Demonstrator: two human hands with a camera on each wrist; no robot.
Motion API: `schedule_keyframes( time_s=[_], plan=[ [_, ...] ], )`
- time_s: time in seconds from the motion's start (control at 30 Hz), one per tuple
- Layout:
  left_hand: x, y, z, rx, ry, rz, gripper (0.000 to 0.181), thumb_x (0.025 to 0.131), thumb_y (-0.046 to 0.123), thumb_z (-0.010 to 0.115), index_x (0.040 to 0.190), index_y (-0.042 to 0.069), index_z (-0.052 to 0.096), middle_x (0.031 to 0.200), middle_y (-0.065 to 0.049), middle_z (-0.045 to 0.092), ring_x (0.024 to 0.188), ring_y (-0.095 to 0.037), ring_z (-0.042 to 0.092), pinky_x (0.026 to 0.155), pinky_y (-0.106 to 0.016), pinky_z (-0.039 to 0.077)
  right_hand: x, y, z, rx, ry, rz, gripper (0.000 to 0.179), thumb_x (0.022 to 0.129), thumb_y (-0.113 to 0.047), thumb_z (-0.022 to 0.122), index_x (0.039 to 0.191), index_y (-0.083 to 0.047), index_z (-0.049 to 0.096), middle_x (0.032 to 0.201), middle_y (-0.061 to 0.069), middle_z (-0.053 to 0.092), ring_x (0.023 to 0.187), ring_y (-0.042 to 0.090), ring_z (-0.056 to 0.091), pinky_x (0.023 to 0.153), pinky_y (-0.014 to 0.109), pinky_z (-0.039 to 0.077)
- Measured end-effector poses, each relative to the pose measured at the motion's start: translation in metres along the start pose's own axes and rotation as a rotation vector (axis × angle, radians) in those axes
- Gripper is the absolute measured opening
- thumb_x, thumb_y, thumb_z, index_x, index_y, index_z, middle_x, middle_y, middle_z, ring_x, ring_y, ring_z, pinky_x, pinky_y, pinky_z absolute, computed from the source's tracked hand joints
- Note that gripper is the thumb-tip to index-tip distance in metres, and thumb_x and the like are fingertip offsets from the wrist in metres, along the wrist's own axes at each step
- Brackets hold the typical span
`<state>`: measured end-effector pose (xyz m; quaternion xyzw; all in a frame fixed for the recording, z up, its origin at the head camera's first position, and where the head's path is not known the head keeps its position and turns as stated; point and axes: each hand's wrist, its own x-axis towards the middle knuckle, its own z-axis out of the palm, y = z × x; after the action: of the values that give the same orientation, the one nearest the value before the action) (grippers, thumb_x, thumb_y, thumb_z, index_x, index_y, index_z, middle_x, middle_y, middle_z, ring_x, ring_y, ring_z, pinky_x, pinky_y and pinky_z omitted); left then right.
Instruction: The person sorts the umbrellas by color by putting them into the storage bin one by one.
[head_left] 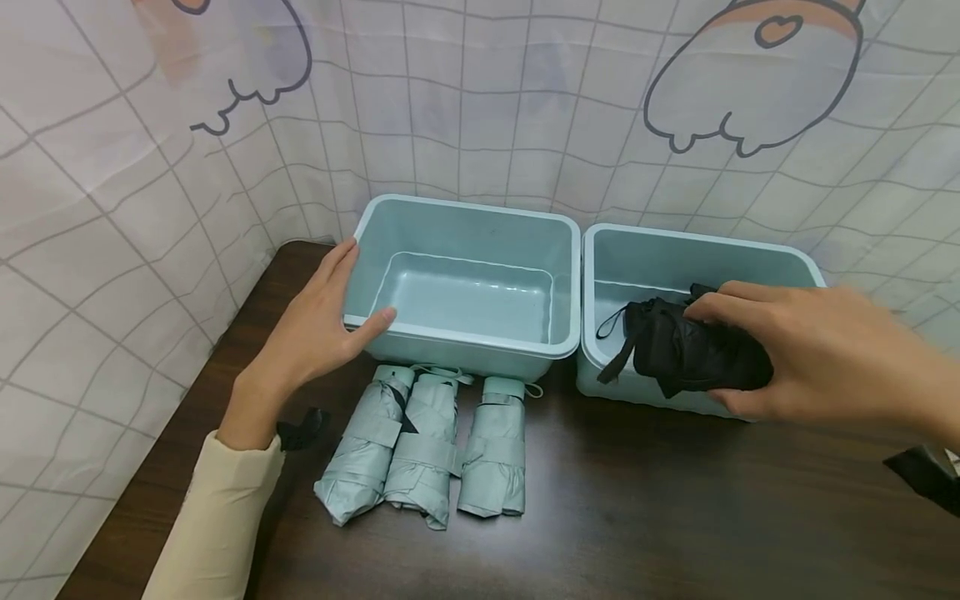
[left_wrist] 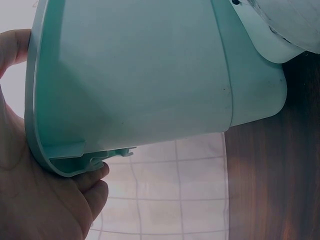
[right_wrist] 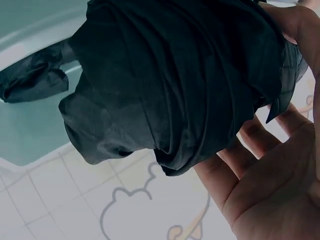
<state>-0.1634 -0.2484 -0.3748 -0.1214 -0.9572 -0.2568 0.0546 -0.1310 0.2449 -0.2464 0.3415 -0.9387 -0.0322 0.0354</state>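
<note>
A black folded umbrella (head_left: 675,346) hangs over the front of the right bin (head_left: 705,237), gripped by my right hand (head_left: 802,350). In the right wrist view its loose fabric (right_wrist: 170,85) spreads in front of the palm and hides part of the fingers. My left hand (head_left: 318,317) holds the front left corner of the left bin (head_left: 468,342), its thumb over the front rim and its fingers along the side. The left wrist view shows fingertips (left_wrist: 97,192) tucked under that rim. Another black bundle (right_wrist: 35,75) lies inside the right bin.
Three pale green folded umbrellas (head_left: 491,454) lie side by side on the dark wooden table (head_left: 637,508), in front of the left bin. The bins stand side by side near a grid-patterned curtain (head_left: 480,100) with cartoon prints.
</note>
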Motion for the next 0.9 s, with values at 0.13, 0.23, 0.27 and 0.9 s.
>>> schedule_keyframes(
  time_s=[0.13,0.23,0.27,0.9],
  plan=[
    [0.000,0.000,0.001,0.003,-0.005,-0.006,0.100,0.100,0.060,0.059,0.171,0.007,0.012,0.179,-0.011,0.013,0.163,-0.039,0.026,0.126,-0.065,0.031,0.008,0.007,-0.003,0.017,0.020,0.013,0.071,0.064,-0.046,0.098,0.124,-0.022,0.068,0.105,-0.009,0.071,0.068,0.006,0.054,0.054,0.028,0.042],
    [0.000,-0.001,0.002,0.002,-0.007,-0.011,0.100,0.100,0.060,0.058,0.171,0.008,0.012,0.180,-0.010,0.012,0.163,-0.039,0.025,0.126,-0.065,0.031,0.014,0.015,-0.005,0.032,0.015,0.054,0.076,0.064,-0.049,0.098,0.125,-0.017,0.068,0.106,0.000,0.076,0.078,0.014,0.067,0.055,0.034,0.048],
    [0.000,-0.001,0.002,0.003,-0.006,-0.009,0.100,0.100,0.060,0.058,0.171,0.007,0.012,0.180,-0.010,0.012,0.163,-0.039,0.025,0.126,-0.064,0.031,0.017,0.018,-0.006,0.036,0.011,0.071,0.079,0.064,-0.050,0.098,0.128,-0.014,0.068,0.108,0.005,0.078,0.083,0.020,0.071,0.058,0.038,0.053],
    [0.000,-0.001,0.002,-0.008,-0.004,-0.016,0.099,0.100,0.060,0.058,0.171,0.010,0.011,0.180,-0.009,0.012,0.163,-0.038,0.026,0.126,-0.065,0.031,0.056,0.057,-0.001,0.194,-0.038,0.340,0.086,0.082,-0.051,0.086,0.142,0.002,0.055,0.129,0.034,0.066,0.103,0.044,0.068,0.073,0.053,0.058]
  ],
)
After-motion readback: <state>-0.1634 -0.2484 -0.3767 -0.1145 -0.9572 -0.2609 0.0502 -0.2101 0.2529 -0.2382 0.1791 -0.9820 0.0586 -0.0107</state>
